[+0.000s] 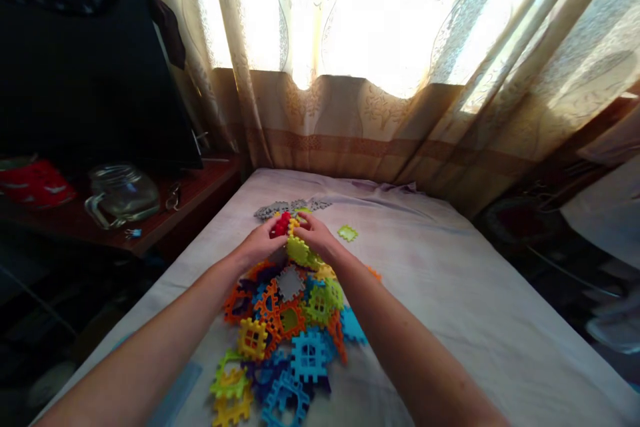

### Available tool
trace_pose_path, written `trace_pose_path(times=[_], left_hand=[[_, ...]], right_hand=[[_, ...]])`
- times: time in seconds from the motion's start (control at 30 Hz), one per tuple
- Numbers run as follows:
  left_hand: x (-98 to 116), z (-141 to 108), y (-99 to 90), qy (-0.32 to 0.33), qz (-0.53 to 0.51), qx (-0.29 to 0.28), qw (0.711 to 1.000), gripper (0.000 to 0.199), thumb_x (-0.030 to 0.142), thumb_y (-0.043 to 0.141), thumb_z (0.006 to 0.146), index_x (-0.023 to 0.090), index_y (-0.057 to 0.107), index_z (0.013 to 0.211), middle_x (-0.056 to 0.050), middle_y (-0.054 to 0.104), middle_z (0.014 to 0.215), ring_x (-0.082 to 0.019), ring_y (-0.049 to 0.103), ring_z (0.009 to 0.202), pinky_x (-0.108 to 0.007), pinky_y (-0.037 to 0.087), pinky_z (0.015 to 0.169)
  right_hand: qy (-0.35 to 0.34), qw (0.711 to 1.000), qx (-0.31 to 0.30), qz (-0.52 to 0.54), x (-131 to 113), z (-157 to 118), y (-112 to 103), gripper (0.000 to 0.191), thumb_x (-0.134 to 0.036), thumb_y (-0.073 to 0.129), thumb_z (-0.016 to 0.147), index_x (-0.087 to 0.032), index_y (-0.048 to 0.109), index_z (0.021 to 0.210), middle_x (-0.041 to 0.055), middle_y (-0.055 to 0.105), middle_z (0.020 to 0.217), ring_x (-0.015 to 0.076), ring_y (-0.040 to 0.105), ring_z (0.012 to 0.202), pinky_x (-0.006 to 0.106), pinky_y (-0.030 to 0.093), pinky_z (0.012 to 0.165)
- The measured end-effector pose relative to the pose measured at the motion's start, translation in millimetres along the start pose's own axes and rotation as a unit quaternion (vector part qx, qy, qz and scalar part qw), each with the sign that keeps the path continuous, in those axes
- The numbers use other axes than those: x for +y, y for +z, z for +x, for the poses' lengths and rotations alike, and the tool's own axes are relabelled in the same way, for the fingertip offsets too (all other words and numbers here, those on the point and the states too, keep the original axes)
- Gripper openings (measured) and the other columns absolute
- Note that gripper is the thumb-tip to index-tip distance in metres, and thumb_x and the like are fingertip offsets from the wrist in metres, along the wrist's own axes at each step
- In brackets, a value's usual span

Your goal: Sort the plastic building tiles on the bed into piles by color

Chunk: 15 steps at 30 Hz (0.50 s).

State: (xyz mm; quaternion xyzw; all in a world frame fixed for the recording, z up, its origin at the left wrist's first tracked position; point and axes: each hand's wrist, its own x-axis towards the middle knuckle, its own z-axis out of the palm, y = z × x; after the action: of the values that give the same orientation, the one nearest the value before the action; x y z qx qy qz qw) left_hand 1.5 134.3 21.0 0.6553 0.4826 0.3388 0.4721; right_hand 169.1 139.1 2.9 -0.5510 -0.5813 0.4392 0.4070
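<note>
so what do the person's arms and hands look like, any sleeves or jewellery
Both arms are bare from the bottom edge of the picture up to the hands, with no sleeves in view. The left hand and right hand wear no gloves, and no watch, bracelet or ring can be seen on the wrists or fingers. The fingertips are too small and blurred to tell anything about the nails.

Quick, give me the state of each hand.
Left hand: closed on a red piece.
Right hand: closed on a yellow-green piece.
</note>
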Motion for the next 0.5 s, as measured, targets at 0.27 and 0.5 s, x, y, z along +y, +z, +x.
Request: trace_pose_path(times=[0.27,0.5], left_hand=[[-22,-93,-51.9,0.011,0.197,-0.017,0.980,0.084,0.060,0.071,0.067,0.019,0.055,0.138,-0.012,0.051,0.147,-0.035,0.046,0.137,-0.046,0.033,0.117],[-71,-148,-11.8,0.018,0.376,-0.008,0.926,0.116,0.063,0.077,0.058,0.023,0.028,0.155,-0.021,0.022,0.162,-0.045,0.027,0.145,-0.056,0.032,0.115]], right_hand=[[-0.003,0.975,0.067,-0.213,19,-89,-71,0.055,-0.037,0.063,0.084,-0.020,0.056,0.136,0.0131,0.062,0.133,0.0259,0.060,0.120,0.043,0.047,0.102],[0.004,0.931,0.080,-0.355,73,-161,-45,0.077,-0.052,0.068,0.078,-0.021,0.047,0.145,0.0172,0.044,0.151,0.0341,0.038,0.142,0.052,0.031,0.116]])
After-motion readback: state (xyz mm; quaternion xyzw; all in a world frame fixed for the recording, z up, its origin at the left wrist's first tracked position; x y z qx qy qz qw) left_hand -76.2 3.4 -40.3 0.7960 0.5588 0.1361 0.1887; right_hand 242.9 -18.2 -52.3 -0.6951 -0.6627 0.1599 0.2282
